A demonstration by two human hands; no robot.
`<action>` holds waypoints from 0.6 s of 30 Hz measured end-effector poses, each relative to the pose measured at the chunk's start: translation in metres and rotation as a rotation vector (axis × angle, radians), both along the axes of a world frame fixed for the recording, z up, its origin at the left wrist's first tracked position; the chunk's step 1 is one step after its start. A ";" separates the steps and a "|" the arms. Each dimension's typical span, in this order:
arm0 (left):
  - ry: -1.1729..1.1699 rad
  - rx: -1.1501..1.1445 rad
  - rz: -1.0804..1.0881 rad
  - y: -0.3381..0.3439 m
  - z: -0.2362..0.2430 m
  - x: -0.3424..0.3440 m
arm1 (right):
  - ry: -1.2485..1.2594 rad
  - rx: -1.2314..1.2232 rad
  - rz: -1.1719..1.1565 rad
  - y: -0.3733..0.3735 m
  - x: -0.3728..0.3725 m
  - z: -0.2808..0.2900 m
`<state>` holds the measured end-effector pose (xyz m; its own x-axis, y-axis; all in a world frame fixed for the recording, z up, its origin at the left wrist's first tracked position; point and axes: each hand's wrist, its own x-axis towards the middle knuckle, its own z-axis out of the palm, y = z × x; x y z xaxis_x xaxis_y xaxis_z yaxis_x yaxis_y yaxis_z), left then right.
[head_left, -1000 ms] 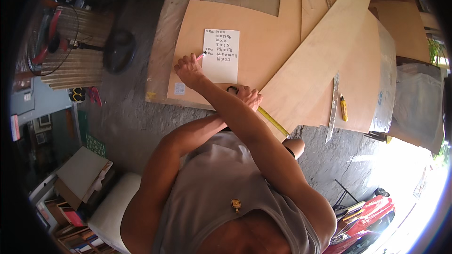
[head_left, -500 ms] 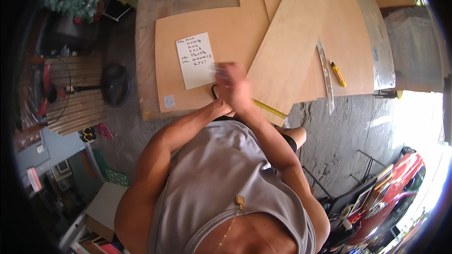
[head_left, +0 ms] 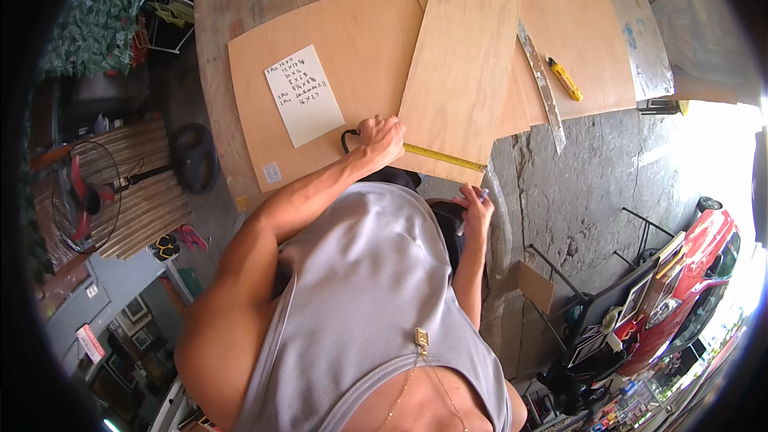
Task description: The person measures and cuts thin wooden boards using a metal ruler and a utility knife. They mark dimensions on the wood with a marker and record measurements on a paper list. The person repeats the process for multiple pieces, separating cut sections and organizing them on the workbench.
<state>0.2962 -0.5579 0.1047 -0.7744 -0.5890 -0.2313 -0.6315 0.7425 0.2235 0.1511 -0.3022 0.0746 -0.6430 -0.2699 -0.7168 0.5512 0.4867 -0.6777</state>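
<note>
My left hand (head_left: 382,142) is closed around a tape measure, whose case is mostly hidden by the fingers; a black strap (head_left: 346,141) loops out beside it. From that hand the yellow tape blade (head_left: 442,157) runs rightward across the near end of a long plywood strip (head_left: 464,56), reaching about its right edge. Just off the strip's near right corner, my right hand (head_left: 476,208) grips a slim, light-coloured pen (head_left: 483,195). A white sheet with handwriting (head_left: 304,98) lies on the plywood panel (head_left: 248,124), left of my left hand.
A worn metal ruler (head_left: 542,84) and a yellow utility knife (head_left: 565,78) lie right of the strip. Grey floor (head_left: 592,176) shows beyond the boards' near edge. At the left stands a fan with red blades (head_left: 86,200); a red car (head_left: 696,288) is at the right.
My right hand has swung from beside my left hand to the right and nearer, past the strip's corner. The left hand still holds the tape measure. The whole view has shifted.
</note>
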 end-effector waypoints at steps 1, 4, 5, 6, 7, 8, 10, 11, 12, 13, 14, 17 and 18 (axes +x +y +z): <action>-0.007 0.021 0.012 0.002 -0.001 -0.004 | -0.081 -0.076 -0.096 -0.006 0.008 -0.002; -0.044 0.087 0.031 0.011 -0.001 -0.023 | -0.211 -0.229 -0.253 -0.018 0.016 -0.005; -0.067 0.121 0.032 0.014 0.000 -0.030 | -0.203 -0.264 -0.298 -0.019 0.018 -0.009; -0.090 0.155 0.032 0.017 0.002 -0.037 | -0.194 -0.300 -0.343 -0.019 0.018 -0.012; -0.115 0.188 0.033 0.018 0.004 -0.044 | -0.174 -0.306 -0.364 -0.020 0.016 -0.011; -0.146 0.199 0.029 0.018 0.005 -0.050 | -0.154 -0.313 -0.385 -0.021 0.014 -0.011; -0.209 0.222 0.020 0.019 0.009 -0.060 | -0.084 -0.321 -0.400 -0.020 0.011 -0.014; -0.237 0.243 0.032 0.020 0.015 -0.066 | -0.034 -0.323 -0.394 -0.017 0.008 -0.019; -0.265 0.263 0.044 0.021 0.022 -0.070 | 0.016 -0.325 -0.388 -0.013 0.007 -0.023; -0.288 0.281 0.051 0.021 0.026 -0.075 | 0.049 -0.315 -0.390 -0.013 0.005 -0.018; -0.280 0.298 0.039 0.021 0.023 -0.075 | 0.077 -0.305 -0.406 -0.013 0.005 -0.013; -0.290 0.348 0.008 0.027 0.017 -0.082 | 0.173 -0.283 -0.430 -0.005 0.008 -0.004; -0.317 0.360 0.008 0.027 0.017 -0.087 | 0.208 -0.283 -0.419 0.002 0.009 -0.008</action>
<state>0.2088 -0.5308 0.1216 -0.6285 -0.4341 -0.6454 -0.7155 0.6479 0.2611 0.1604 -0.3001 0.0662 -0.8575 -0.1244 -0.4991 0.4987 0.0369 -0.8660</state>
